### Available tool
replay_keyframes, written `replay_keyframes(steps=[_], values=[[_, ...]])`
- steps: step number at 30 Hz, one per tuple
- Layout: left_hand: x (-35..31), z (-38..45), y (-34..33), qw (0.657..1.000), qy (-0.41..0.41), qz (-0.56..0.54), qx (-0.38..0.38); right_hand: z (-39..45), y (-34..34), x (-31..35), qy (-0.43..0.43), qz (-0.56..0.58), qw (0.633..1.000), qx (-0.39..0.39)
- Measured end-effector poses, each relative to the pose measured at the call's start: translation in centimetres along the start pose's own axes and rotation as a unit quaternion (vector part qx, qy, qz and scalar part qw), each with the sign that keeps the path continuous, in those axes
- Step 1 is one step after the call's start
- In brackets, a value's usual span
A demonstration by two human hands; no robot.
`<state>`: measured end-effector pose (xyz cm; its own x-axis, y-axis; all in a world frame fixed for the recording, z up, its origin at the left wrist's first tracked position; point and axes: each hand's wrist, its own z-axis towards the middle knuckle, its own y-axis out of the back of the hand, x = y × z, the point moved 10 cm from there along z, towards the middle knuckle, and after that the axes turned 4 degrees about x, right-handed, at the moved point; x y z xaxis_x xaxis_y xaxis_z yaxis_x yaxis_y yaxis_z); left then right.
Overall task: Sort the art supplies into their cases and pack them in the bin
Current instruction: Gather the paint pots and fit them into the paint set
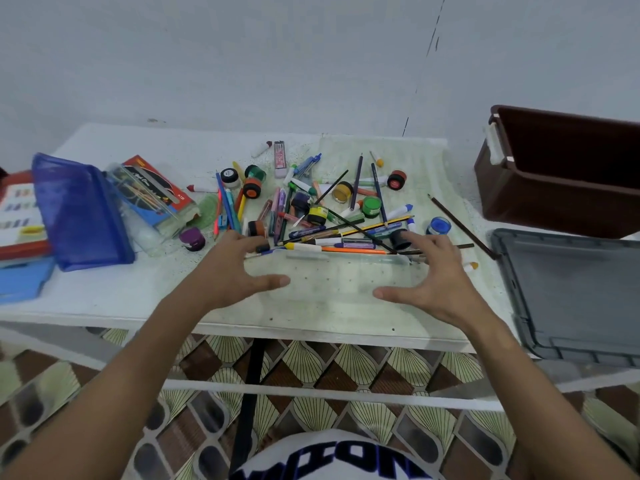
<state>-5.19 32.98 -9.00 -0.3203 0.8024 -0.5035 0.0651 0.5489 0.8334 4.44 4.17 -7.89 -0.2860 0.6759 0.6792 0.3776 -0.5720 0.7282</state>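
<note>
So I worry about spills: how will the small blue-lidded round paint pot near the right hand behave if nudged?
The small blue-lidded round paint pot looks squat and sits flat, so it would probably slide rather than tip. If knocked onto its side it could roll, being round. Its lid appears on, so a spill seems unlikely. The right hand hovers close beside it.

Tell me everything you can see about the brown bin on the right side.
The brown bin is a dark brown rectangular tub that looks like plastic, with a pale handle clip on its left end. It stands upright and open, with no lid on, at the far right beside the white table. Its visible inside looks empty. A grey lid-like tray lies just in front of it. Neither hand touches it.
</note>
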Motion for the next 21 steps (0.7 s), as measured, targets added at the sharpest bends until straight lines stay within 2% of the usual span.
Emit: replay_keyframes(steps=[5, 9, 13, 21], values=[[1.9, 0.6, 4.0, 0.997, -0.010, 0.003, -0.078, 3.3, -2.6, 6.3, 0.076, 0.000, 0.996, 0.045], [5.6, 0.8, 6.7, 0.992, 0.037, 0.032, -0.115, 6.6, -6.6, 12.5, 0.163, -0.006, 0.983, 0.083], [9.2, 0.3, 8.1, 0.990, 0.084, 0.034, -0.110, 9.2, -11.1, 16.9, 0.200, -0.032, 0.969, 0.143], [10.5, 0.9, 8.0, 0.993, 0.087, 0.029, -0.078, 12.8, -15.3, 18.2, 0.192, -0.105, 0.952, 0.216]])
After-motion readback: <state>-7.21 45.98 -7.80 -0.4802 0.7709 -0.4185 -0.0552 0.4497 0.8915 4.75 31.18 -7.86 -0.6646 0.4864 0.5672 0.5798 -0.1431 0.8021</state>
